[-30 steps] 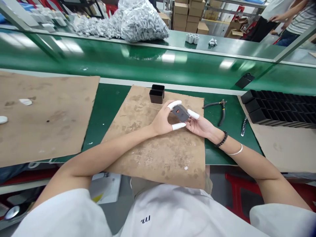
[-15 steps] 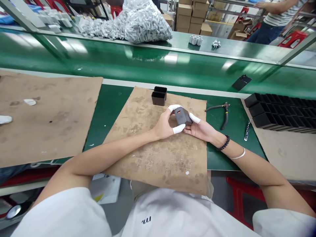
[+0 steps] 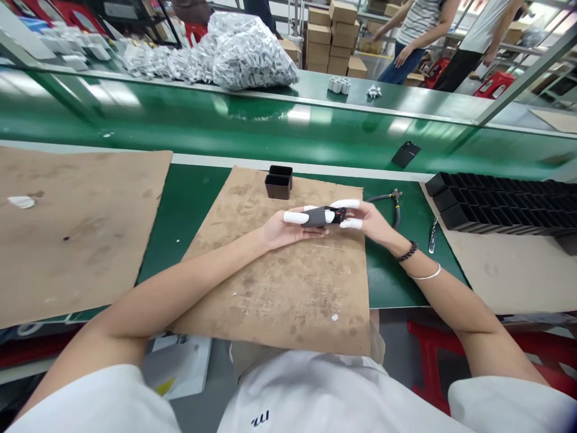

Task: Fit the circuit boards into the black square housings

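Observation:
A small dark grey charger block with an orange port lies between both hands above the middle cardboard sheet. My left hand cups it from below and the left, white finger cots on the fingertips. My right hand pinches its right end with cot-covered thumb and fingers; a black bead bracelet and a thin bangle sit on that wrist. Two empty black shells stand at the sheet's far edge.
Pliers and a small metal tool lie on the green bench right of my hands. Rows of black shells fill the right side. A black piece rides the green conveyor. Bags of white parts lie beyond; two people stand at the back right.
The charger block has turned from port-up to lying flat and level, and my left fingers have stretched out under it. My view shifted slightly right and down.

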The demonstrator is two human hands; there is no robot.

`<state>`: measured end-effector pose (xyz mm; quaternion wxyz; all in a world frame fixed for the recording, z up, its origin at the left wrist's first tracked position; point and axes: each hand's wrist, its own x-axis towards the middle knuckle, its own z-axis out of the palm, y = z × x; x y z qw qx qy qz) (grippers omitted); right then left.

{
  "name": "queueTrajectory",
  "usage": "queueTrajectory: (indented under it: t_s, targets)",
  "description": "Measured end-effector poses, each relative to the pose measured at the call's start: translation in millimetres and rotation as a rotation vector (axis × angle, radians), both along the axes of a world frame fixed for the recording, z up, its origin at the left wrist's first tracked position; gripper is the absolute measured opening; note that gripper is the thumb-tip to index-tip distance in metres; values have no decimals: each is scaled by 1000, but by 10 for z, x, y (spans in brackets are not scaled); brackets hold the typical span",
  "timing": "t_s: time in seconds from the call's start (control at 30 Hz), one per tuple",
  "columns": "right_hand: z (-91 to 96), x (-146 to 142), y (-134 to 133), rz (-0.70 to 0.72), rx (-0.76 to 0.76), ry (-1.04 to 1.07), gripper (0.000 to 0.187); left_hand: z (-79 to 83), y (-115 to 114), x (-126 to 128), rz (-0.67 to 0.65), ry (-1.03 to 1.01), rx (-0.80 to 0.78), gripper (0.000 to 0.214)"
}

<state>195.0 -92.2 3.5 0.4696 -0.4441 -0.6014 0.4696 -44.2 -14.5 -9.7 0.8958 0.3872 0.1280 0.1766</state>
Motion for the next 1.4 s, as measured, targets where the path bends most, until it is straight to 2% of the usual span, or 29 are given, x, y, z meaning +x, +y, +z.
queueTrajectory:
  t_s: [0.1,0.17,0.2,0.27,0.37,0.43,0.5,0.6,0.67,0.8,0.93,1.0,1.03,1.07,1.13,1.2,1.23,1.3,1.4]
  targets:
    - [-61,-110,-26,60,65,-65,71,-48,-22,-2,45,-23,-116,43]
    - [-35,-166,-63,73,175,-117,87,-60,-47,19,81,-8,-136,42]
    - [-9,-184,-84,64,228,-149,88,-61,-59,33,90,0,-138,41]
    - [44,-201,-113,0,300,-220,75,-55,-74,67,80,21,-135,41]
    - [85,-176,-38,-113,297,-274,52,-33,-83,114,45,34,-135,44]
    - [108,-121,150,-164,270,-248,49,-13,-86,134,32,25,-132,49]
    - [168,-38,458,-273,267,-242,47,0,-88,144,33,26,-125,50]
    - [329,87,1035,-552,243,-429,43,-11,-84,148,33,63,-102,42]
    - [425,121,1388,-651,160,-534,43,-35,-73,143,22,79,-69,38]
    - [418,-10,1811,-623,50,-581,46,-65,-32,113,-37,72,21,40]
    - [288,-210,1863,-523,-16,-577,81,-49,-36,92,-20,91,123,45]
    - [256,-241,1766,-496,-17,-569,92,-50,-93,94,50,144,250,49]
    - [244,-237,1685,-486,-14,-568,93,-57,-138,95,85,179,362,48]
    - [229,-225,1580,-479,-10,-569,92,-65,-191,94,110,212,518,48]
    - [169,-194,1312,-460,0,-569,84,-84,-303,84,116,241,933,45]
    - [62,-188,999,-420,27,-572,74,-92,-392,74,70,213,1340,40]
    - [-3,-200,846,-378,67,-587,67,-89,-417,75,40,195,1484,37]
    - [-129,-253,591,-279,157,-658,51,-69,-434,91,-1,176,1623,34]
    - [-238,-347,402,-192,287,-794,27,-40,-448,89,19,192,1649,34]
